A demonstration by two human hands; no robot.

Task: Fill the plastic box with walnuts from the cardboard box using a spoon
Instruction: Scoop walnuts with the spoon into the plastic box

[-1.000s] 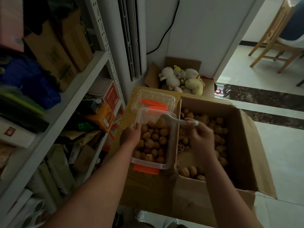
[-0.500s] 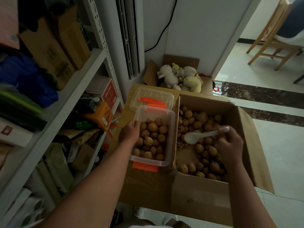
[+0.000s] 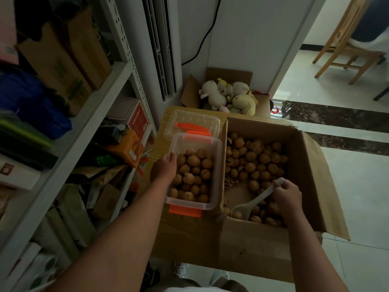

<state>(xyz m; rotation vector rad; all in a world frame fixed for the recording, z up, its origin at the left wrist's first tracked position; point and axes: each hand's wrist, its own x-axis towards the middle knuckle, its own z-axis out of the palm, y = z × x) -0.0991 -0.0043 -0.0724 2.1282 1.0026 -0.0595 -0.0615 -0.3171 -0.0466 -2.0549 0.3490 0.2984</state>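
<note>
From the head view, your right hand (image 3: 286,193) is clenched around the handle of the white spoon (image 3: 255,199); the spoon's bowl dips low among the walnuts (image 3: 255,160) at the near end of the cardboard box (image 3: 315,169), and one nut seems to sit in the bowl, though the dim light makes that hard to confirm. Your left hand (image 3: 165,168) grips the left wall of the plastic box (image 3: 195,171), fingers curled over its rim and touching the nuts inside; the box is roughly half full, with orange latches at both ends, and it stands just beside the cardboard box on a wooden surface (image 3: 185,230). Its clear lid (image 3: 192,124) lies behind it, touching its far end. On the shelf (image 3: 84,114) to your left a red and white carton (image 3: 137,118) carries a line of writing too small to read; the other labels there are blurred. A further box holds plush toys (image 3: 229,96); a wooden chair (image 3: 345,39) is cut off at the top right edge.
</note>
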